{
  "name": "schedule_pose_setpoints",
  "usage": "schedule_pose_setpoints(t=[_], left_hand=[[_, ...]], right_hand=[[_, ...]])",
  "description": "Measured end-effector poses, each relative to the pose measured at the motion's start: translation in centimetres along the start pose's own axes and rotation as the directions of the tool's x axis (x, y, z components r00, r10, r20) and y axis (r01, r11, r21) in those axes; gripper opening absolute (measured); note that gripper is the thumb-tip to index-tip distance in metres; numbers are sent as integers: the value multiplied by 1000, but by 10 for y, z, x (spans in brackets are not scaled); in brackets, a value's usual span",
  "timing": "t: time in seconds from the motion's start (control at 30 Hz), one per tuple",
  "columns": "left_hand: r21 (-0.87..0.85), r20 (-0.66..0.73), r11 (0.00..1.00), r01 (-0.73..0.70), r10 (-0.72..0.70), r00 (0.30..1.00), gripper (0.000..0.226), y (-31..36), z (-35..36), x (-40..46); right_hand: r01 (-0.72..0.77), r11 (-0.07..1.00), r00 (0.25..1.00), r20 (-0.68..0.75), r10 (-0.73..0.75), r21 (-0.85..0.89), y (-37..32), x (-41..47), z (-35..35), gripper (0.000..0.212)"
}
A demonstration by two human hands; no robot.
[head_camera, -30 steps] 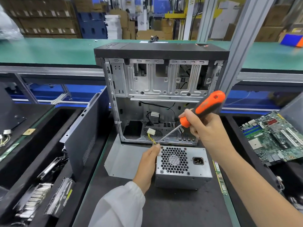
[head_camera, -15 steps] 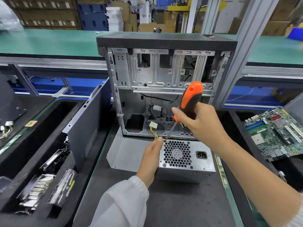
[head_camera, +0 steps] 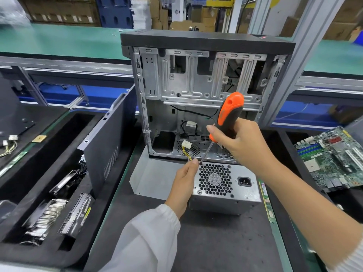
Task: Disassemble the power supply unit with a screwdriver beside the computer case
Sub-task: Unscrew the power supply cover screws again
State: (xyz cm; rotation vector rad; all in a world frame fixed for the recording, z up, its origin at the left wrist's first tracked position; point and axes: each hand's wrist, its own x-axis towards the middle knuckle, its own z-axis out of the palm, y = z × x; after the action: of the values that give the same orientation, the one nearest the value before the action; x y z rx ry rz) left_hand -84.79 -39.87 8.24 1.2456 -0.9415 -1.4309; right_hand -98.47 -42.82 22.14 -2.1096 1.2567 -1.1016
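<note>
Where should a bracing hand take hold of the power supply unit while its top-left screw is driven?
Probably the left side wall, from the left, as the left hand does: the power supply unit is a flat-sided box, and that keeps the fan grille and screwdriver tip unobstructed.

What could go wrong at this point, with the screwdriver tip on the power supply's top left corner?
1. The left hand steadies the power supply unit with a fingertip right beside the screwdriver tip; a slip could jab it.
2. The right hand holds the tool tilted, so it may cam out of the screw.
3. The yellow cable lies next to the tip and could be nicked.
</note>
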Motion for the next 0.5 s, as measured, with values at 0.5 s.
schedule_pose_setpoints(t=[0.5], left_hand=[[140,11,987,-83,82,997,23,3,-4,4]], right_hand=[[43,991,997,63,-35,-124,-9,20,15,47]])
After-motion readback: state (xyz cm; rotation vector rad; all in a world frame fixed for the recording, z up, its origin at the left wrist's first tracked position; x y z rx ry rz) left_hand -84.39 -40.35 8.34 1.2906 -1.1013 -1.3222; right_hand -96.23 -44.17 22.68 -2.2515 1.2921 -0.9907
